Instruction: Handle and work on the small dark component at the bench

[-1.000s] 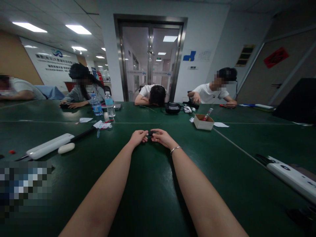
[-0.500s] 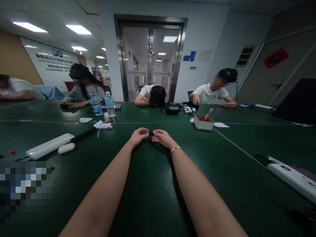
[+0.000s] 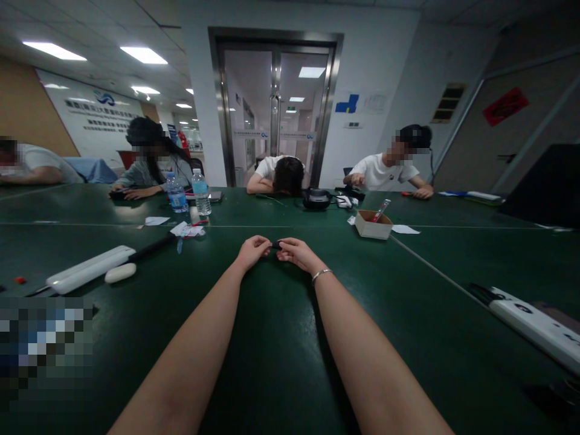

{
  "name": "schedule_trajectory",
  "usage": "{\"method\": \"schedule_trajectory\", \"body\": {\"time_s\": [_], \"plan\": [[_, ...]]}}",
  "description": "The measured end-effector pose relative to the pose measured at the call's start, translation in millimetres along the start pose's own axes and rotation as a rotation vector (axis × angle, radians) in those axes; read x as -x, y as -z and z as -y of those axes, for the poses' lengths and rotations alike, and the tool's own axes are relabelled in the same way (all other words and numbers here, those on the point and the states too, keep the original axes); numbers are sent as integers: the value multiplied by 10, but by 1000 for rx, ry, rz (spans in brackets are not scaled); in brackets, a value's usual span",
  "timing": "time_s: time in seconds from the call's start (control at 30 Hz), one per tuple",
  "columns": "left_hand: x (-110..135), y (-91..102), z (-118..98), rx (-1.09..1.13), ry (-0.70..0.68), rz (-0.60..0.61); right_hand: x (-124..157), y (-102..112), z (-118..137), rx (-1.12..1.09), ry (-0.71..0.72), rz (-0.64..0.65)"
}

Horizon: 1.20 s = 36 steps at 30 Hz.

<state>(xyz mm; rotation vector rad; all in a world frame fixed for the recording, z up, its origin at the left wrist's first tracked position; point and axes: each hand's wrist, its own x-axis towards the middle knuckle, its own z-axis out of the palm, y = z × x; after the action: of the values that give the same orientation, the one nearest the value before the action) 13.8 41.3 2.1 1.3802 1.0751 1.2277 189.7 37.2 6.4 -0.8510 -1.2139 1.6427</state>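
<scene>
Desk is dark green, and out over the middle of it there's a small dark piece caught between the hands, well apart from the rest of the clutter. The right hand has its thumb and index finger pinched on the right end, and the left hand looks to be pinching the left end the same way, right where a pale bit shows. I'd guess it's super light and fairly stiff, since nothing about it sags, and maybe a bit slick. Can't judge how fragile it is, so I'd go easy: thumb and fingertip at each end, no squeezing hard on the middle. Honestly though, fingers cover both ends, so I can't tell if it's one part or two joined, or what it even is. Also not sure if the hands rest on the desk or hover. Off to the sides, a blocky blurred patch hides whatever sits at lower left, the white power strip gets cut off by the right edge, and a black object in the lower right corner is basically lost in shadow.
</scene>
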Motion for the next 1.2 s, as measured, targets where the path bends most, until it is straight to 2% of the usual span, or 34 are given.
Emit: {"method": "schedule_trajectory", "body": {"time_s": [0.17,0.27,0.8,0.93,1.2], "plan": [[25,-4,-45,-29,35,17,-5,12,2,-4,-1,9],[5,7,-27,-92,-24,11,8,-8,19,-11,-12,-3],[14,-3,-21,-97,-1,20,17,-17,28,-11,-18,4],[8,-9,2,-122,-46,43,10,-8,19,-9,-14,6],[11,-19,-7,-167,-22,100,17,-10,26,-14,-16,13]]}}
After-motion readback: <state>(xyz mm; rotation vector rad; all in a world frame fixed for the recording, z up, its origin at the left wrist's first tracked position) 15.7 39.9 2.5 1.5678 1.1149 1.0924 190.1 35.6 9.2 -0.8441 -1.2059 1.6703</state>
